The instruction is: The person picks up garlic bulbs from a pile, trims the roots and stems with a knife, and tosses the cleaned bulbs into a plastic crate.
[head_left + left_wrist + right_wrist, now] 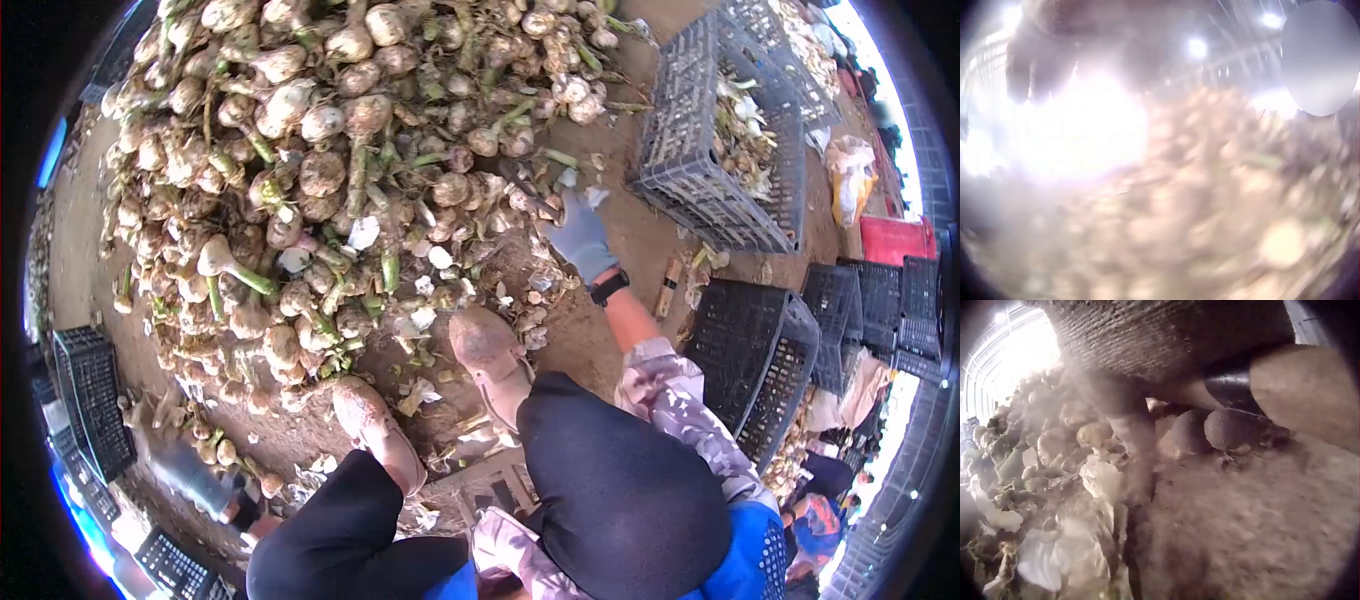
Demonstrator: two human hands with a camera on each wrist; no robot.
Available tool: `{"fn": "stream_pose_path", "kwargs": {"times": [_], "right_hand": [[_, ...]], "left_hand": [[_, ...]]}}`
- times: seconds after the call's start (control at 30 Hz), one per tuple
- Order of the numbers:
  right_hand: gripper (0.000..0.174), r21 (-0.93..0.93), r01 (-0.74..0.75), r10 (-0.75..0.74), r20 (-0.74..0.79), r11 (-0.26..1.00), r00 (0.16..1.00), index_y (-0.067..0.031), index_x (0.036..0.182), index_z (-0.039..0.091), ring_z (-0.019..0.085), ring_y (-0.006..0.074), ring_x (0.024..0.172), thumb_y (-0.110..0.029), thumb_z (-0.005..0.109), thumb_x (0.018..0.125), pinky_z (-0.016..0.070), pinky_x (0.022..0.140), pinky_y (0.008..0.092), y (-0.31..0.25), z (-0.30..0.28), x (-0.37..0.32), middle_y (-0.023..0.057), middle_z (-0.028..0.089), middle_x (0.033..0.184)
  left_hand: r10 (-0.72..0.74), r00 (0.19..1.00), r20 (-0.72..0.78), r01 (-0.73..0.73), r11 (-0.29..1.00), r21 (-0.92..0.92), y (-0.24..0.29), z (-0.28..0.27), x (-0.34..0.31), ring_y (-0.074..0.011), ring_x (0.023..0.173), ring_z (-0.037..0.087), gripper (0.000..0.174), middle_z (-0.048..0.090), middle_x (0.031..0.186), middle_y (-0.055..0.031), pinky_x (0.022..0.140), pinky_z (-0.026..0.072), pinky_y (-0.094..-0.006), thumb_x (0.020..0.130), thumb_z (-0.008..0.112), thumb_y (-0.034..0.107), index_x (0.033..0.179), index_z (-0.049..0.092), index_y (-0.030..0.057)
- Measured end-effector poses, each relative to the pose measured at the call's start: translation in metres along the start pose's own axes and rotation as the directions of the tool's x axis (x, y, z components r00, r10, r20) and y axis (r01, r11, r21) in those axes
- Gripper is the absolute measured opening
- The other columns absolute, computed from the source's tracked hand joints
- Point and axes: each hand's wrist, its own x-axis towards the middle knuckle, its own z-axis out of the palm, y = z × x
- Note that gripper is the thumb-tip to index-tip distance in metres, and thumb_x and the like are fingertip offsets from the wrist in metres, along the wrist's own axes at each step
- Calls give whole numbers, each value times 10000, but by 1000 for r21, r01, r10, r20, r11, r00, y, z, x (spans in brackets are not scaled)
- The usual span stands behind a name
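Note:
A large heap of garlic bulbs [322,172] with cut stalks lies on the ground before my feet. My gloved right hand [580,237] is at the heap's right edge. Its fingers curl round a tool with a tan handle [1304,394] and a black band; a dark, narrow blade [530,195] extends toward the bulbs. My gloved left hand [190,475], motion-blurred, is low at the left beside a smaller group of bulbs [225,452]. Its spread fingers [1019,81] hang at the top of the left wrist view, with nothing visible between them.
A black crate [710,150] holding stalks and skins stands at upper right. Another dark crate [755,355] stands near my right arm, and one [92,400] stands at left. A short wooden piece [668,287] lies beside my right wrist. My shoes [485,345] border the heap.

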Motion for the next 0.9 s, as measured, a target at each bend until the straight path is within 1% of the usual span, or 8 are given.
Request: {"fn": "stream_pose_path", "kwargs": {"times": [0.13, 0.27, 0.4, 0.5, 0.6, 0.8, 0.87, 0.9], "right_hand": [[570, 719, -114, 35, 124, 685, 992, -8, 1087, 571, 614, 221, 731, -447, 690, 743, 503, 696, 357, -32, -49, -18, 115, 644, 852], [491, 810, -428, -151, 519, 401, 841, -10, 1057, 606, 566, 136, 684, -450, 605, 841, 468, 621, 277, -115, -106, -54, 28, 624, 765], [524, 872, -368, -230, 449, 322, 863, -24, 1090, 601, 551, 135, 759, -497, 548, 870, 426, 674, 285, -160, -66, -60, 25, 634, 824], [537, 638, -141, -289, 521, 757, 803, -14, 1036, 614, 597, 173, 761, -516, 568, 849, 456, 652, 325, -154, -46, -46, 108, 648, 823], [467, 550, 466, -482, -127, 693, 867, -18, 1005, 611, 640, 315, 726, -419, 683, 777, 498, 633, 370, -148, -42, -49, 172, 632, 861], [320, 304, 606, -625, -46, 734, 780, -46, 956, 597, 605, 337, 705, -136, 683, 660, 490, 584, 390, -161, -50, -71, 140, 606, 827], [355, 173, 637, -656, 90, 751, 749, -51, 941, 573, 601, 323, 662, -161, 703, 629, 475, 550, 392, -167, -59, -71, 113, 591, 798], [368, 144, 650, -664, 91, 746, 742, -61, 926, 554, 593, 308, 626, -163, 708, 608, 464, 527, 395, -170, -58, -73, 98, 576, 782]], "left_hand": [[-103, 947, 306, 286, 705, -649, 309, 71, 72, -192, 1040, 565, 342, 606, 1115, -114, 865, 477, -289, 813, 531, 39, 1148, 594, 64], [563, 822, -81, -471, 594, -653, 401, 145, 66, -272, 1136, 520, 715, 525, 1246, -121, 927, 458, -369, 664, 694, -35, 1316, 425, 86], [460, 854, 243, 58, 380, -923, 406, 159, 55, -176, 1114, 487, 631, 540, 1157, -94, 960, 372, -310, 697, 669, -20, 1277, 426, 40], [354, 871, 340, 263, 248, -932, 388, 150, 49, -173, 1053, 527, 525, 546, 1139, -58, 920, 414, -296, 739, 630, -26, 1230, 447, 11], [216, 799, 562, 565, 54, -824, 361, 157, 44, -172, 1009, 557, 479, 575, 1104, -60, 901, 448, -288, 715, 639, 7, 1168, 487, -29], [163, 784, 599, 516, 365, -775, 348, 186, 17, -159, 869, 613, 277, 634, 981, -72, 717, 493, -295, 788, 518, -24, 1058, 579, -16], [498, 820, 282, -113, 624, -773, 345, 185, 26, -181, 796, 625, 244, 644, 946, -84, 662, 500, -304, 831, 505, 15, 1061, 584, -7], [347, 865, 362, 220, 388, -895, 349, 180, 18, -186, 769, 623, 236, 641, 929, -78, 639, 498, -311, 854, 497, 59, 1065, 586, 2]]}}
